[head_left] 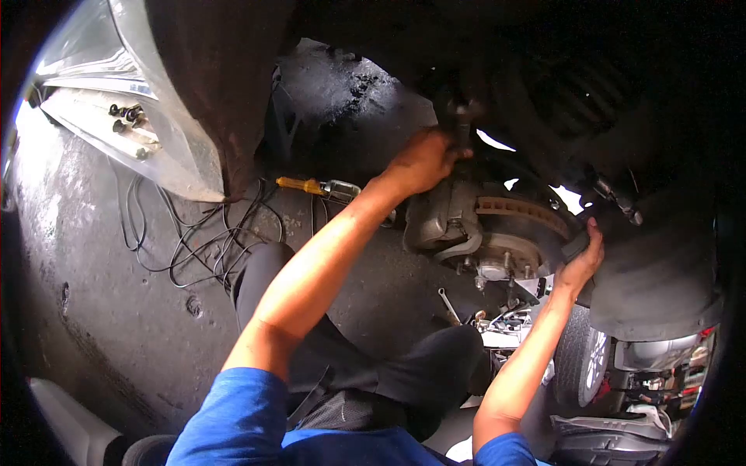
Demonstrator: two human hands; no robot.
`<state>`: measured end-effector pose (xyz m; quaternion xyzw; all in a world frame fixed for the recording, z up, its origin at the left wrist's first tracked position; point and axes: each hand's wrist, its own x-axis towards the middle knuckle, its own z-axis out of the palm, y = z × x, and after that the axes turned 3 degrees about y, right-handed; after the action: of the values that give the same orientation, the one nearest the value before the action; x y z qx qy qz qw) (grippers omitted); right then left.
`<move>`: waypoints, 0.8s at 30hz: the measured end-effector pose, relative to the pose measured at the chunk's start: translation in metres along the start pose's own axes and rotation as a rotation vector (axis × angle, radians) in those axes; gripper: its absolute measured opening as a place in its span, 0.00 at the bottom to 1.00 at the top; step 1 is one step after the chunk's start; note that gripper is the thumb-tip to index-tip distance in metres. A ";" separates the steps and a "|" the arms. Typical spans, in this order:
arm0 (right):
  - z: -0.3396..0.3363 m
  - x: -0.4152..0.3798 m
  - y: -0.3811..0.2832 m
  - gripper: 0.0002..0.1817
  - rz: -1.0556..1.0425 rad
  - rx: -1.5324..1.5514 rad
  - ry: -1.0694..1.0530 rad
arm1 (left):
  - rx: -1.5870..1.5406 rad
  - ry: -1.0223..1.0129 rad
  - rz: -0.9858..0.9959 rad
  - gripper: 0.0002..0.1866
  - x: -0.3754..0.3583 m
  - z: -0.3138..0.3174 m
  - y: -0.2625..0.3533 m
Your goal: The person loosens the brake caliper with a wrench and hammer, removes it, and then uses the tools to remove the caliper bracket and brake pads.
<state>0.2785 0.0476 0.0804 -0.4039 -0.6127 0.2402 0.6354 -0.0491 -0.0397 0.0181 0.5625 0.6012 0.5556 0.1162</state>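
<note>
Ahead of me a bare wheel hub with studs (493,268) sits in front of a rusty-edged brake disc (522,214). The brake caliper (443,221) is on the disc's left side. My left hand (423,161) reaches above the caliper into the dark wheel arch, its fingers closed beside an upright suspension part (464,120); I cannot tell what they hold. On the right, my right hand (581,264) is curled round the disc's outer edge, thumb side up, partly in shadow.
A yellow-handled work lamp (303,186) and tangled black cable (221,245) lie on the floor. Several dark bolts (128,116) rest on a pale surface at upper left. A wrench (448,305) lies beyond my knee. A wheel (581,357) stands at right.
</note>
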 end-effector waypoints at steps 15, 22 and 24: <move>0.002 -0.021 0.003 0.20 -0.091 0.084 0.102 | -1.084 0.158 -0.627 0.15 -0.079 0.124 -0.128; 0.005 -0.019 0.012 0.20 -0.073 0.070 0.213 | -1.347 0.316 -0.707 0.18 -0.093 0.142 -0.123; -0.024 -0.001 0.050 0.22 -0.449 -0.239 0.150 | -1.254 0.364 -0.743 0.21 -0.100 0.138 -0.119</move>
<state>0.3110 0.0696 0.0407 -0.3468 -0.6620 -0.0113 0.6643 0.0256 -0.0159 -0.1746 0.0499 0.3318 0.8024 0.4935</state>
